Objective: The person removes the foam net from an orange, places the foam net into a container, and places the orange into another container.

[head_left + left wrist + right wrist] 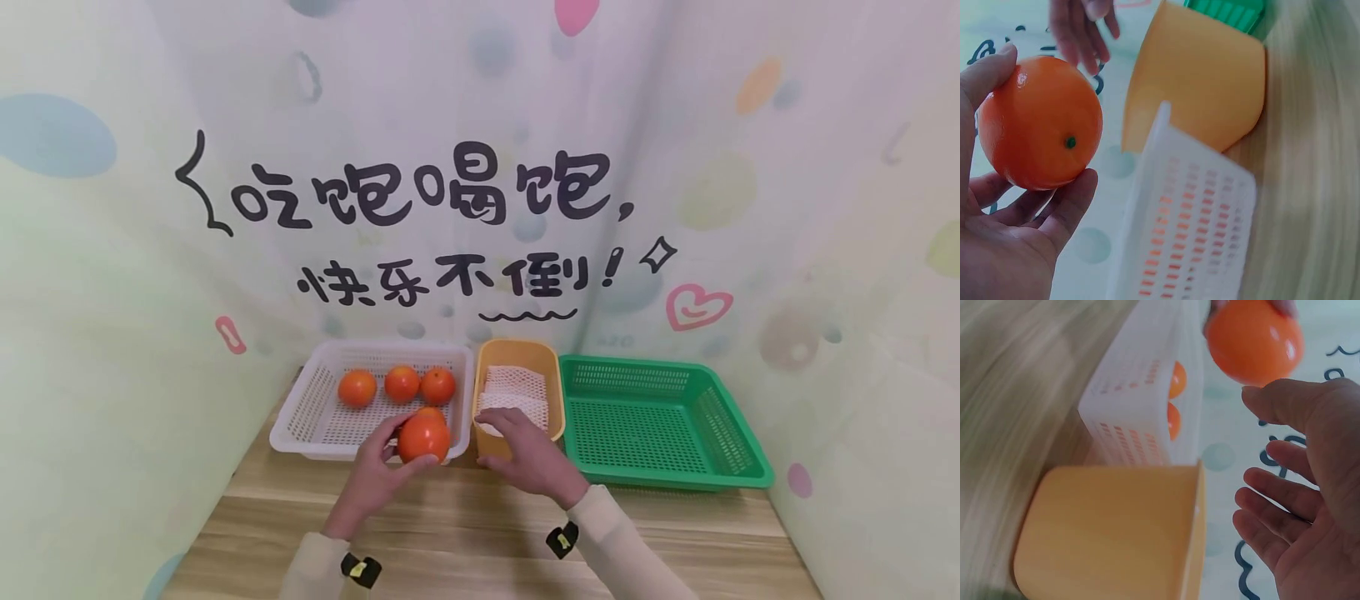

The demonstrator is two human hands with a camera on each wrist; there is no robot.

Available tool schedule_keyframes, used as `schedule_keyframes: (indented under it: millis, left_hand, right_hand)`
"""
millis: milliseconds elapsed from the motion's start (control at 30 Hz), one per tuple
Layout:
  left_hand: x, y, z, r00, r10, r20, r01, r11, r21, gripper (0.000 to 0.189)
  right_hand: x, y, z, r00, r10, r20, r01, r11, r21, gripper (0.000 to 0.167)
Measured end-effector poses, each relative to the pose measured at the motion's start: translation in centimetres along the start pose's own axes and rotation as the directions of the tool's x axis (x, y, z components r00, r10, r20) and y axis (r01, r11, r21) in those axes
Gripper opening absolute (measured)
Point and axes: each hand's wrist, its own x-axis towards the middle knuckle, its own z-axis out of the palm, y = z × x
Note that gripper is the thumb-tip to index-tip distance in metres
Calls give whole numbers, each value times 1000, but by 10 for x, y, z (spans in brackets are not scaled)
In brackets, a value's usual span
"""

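Note:
My left hand (pixel 385 468) holds a shiny orange (pixel 423 438) above the front edge of a white basket (pixel 300 446). In the left wrist view, the thumb and fingers curl round this orange (pixel 1041 125), and its small green stem end shows. Several more oranges (pixel 357 388) lie in the basket, one of them partly hidden behind the held one. My right hand (pixel 528 454) hovers at the near end of a yellow bin (pixel 557 375) with white foam fruit nets (pixel 516 387) inside. Its fingers are relaxed and spread, with nothing between them, as the right wrist view (pixel 1310 487) confirms.
On the right of the yellow bin stands a green basket (pixel 637 437) with no fruit in it. All three containers sit side by side on a wood-grain table (pixel 480 542), against a printed curtain (pixel 450 83) with black lettering.

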Motion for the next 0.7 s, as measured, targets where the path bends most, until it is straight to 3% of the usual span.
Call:
schedule_keyframes:
  millis: [200,433,700]
  left_hand:
    - [14,-2,-17,1000,-16,-10,17,993,117,78]
    - [33,-3,-34,999,-37,-20,41,966,255,82]
    - [58,-6,-50,996,-84,13,76,942,328,82]
  right_hand:
    - [1,-11,19,998,-8,61,11,999,-44,54]
    - [6,-20,46,991,-31,134,50,989,-138,55]
    - [14,-21,72,994,-96,44,104,962,-254,48]
